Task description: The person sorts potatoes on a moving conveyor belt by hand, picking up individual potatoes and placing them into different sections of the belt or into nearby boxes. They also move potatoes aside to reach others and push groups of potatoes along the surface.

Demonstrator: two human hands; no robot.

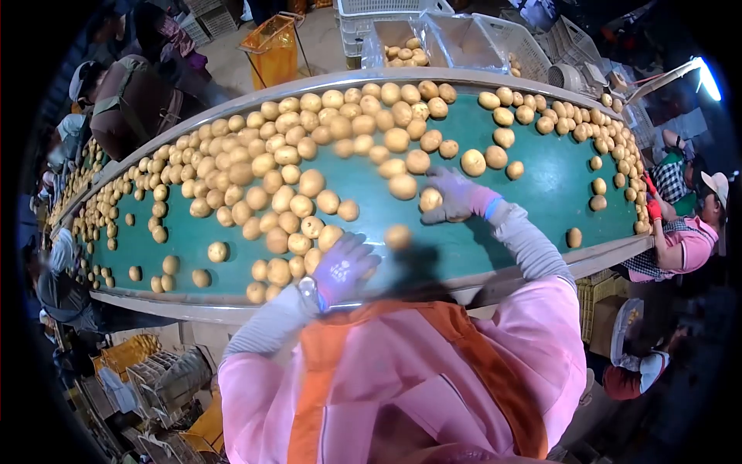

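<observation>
Nearest: pink sleeves and an orange apron, smooth cloth.

Left hand, in a purple knit glove, sits at the near edge of the belt. Its fingers curl down beside a cluster of potatoes; cannot tell whether they grip anything. Wristwatch on that wrist.

The belt is flat matte green and curved by the lens, with a dull grey metal rim on the near side. One blurred tuber lies just ahead of the left hand, apart from it.

Right hand, in a grey glove with pink and blue cuff bands, reaches further out to mid-belt. Its fingers are closed round a potato, which is round, pale tan and smooth-skinned.

Beyond, the potatoes lie dense to the left and thinner to the right.

Far side: white lattice plastic crates, one holding tubers, and a yellow bin. A co-worker in pink and a cap stands at the right end.
</observation>
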